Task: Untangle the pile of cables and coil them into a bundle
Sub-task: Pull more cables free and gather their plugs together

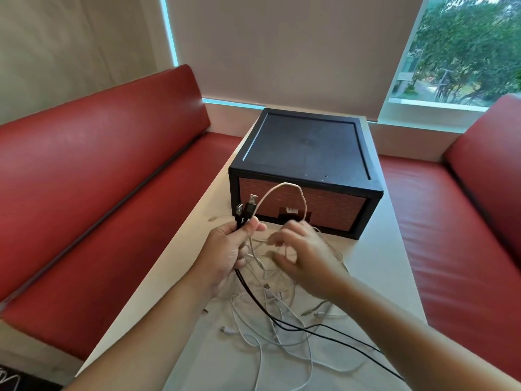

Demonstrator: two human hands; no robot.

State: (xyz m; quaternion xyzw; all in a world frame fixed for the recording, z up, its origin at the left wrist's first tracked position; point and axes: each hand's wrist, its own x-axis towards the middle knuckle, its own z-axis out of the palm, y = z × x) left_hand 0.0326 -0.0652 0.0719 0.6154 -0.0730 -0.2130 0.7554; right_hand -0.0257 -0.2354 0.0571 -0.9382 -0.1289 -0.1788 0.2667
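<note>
On the table (375,263), your left hand (225,255) grips two black USB cables (249,209), plugs (239,209) pointing up. Your right hand (304,255) is blurred; grip unclear.

Left hand (225,251) gripping cable ends (241,221) — plugs (250,206) upward, right hand (306,259) blurred at a white loop (284,184), tangled cables (277,331) on table (376,266)

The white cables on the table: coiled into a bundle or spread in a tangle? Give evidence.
Spread in a tangle. The white cables lie in crossing loops on the table, black cables among them; no coil shows.
</note>
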